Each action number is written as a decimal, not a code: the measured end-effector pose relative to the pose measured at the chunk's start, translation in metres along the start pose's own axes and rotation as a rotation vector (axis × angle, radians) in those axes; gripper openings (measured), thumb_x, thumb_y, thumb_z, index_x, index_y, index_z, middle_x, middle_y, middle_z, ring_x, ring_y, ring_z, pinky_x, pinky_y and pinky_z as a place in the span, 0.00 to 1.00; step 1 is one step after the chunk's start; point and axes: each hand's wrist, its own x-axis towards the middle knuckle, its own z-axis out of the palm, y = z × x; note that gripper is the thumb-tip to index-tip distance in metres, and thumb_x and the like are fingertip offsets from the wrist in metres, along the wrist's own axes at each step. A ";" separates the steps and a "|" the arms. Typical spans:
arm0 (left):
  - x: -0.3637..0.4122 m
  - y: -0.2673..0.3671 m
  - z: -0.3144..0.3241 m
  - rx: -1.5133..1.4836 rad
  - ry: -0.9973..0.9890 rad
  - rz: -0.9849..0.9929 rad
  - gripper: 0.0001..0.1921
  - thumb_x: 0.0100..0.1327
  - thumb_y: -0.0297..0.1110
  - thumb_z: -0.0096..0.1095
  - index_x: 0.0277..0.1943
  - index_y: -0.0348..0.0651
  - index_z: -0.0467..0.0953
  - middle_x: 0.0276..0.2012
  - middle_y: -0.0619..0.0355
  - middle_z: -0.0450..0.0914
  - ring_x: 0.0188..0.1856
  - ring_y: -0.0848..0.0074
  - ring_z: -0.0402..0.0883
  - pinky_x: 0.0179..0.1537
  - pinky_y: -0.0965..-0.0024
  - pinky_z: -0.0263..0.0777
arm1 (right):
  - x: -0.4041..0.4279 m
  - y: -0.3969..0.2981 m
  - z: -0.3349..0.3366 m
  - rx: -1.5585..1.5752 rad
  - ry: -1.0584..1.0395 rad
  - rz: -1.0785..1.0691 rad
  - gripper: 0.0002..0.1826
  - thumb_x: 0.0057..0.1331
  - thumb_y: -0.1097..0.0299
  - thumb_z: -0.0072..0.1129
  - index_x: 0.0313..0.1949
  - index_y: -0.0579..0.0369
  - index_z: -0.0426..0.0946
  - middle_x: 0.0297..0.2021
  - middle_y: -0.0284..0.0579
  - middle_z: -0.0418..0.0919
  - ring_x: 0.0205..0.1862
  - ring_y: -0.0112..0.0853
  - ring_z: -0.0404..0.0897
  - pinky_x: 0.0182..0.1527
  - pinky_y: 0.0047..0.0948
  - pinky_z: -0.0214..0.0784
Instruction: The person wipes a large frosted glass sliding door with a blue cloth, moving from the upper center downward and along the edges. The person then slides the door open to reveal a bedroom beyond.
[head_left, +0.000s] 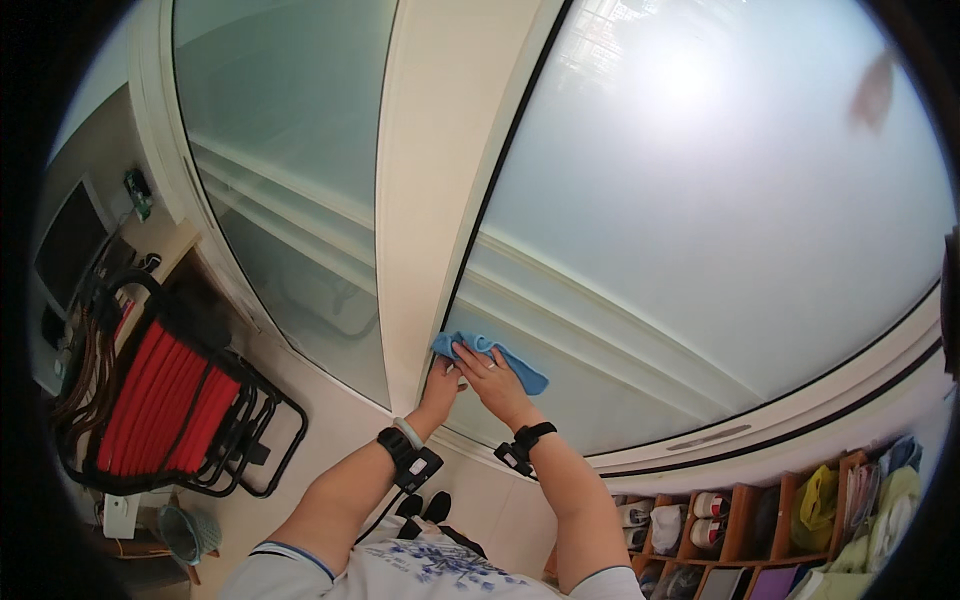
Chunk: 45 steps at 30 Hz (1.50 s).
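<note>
A blue cloth (529, 375) lies bunched against the lower left part of a frosted glass door panel (660, 247), close to its black edge strip. My right hand (491, 379) presses the cloth to the glass with its fingers spread over it, a ring on one finger. Right beside it is my left hand (442, 394), fingers bent at the lower left end of the cloth, near the cream door frame (418, 225). Whether those left fingers grip the cloth is hidden. Both wrists carry black strapped devices.
On the left stand a red and black chair (169, 405), a desk (161, 240) with a monitor (71, 247), and a waste basket (189, 532). A wooden shelf (742, 517) with shoes and bags is at lower right. Another glass panel (285, 150) is left of the frame.
</note>
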 end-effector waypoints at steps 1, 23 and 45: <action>0.000 0.005 0.002 -0.088 -0.010 -0.035 0.18 0.69 0.33 0.51 0.60 0.41 0.65 0.58 0.56 0.71 0.55 0.70 0.75 0.50 0.63 0.77 | -0.002 -0.001 -0.004 0.021 0.037 0.012 0.22 0.62 0.73 0.51 0.57 0.52 0.72 0.70 0.37 0.58 0.67 0.32 0.63 0.67 0.43 0.55; -0.055 0.153 0.126 0.424 -0.123 0.908 0.24 0.61 0.31 0.67 0.58 0.41 0.66 0.44 0.51 0.74 0.46 0.66 0.78 0.44 0.65 0.74 | -0.036 0.006 -0.131 0.027 0.928 0.775 0.23 0.57 0.82 0.56 0.53 0.53 0.73 0.46 0.50 0.73 0.42 0.44 0.78 0.40 0.35 0.73; -0.016 0.012 0.088 0.798 -0.199 0.556 0.13 0.58 0.26 0.64 0.44 0.38 0.68 0.40 0.46 0.73 0.40 0.55 0.78 0.40 0.60 0.74 | -0.087 -0.022 0.006 0.328 0.803 0.998 0.25 0.52 0.81 0.60 0.52 0.60 0.70 0.51 0.54 0.67 0.53 0.48 0.71 0.48 0.36 0.71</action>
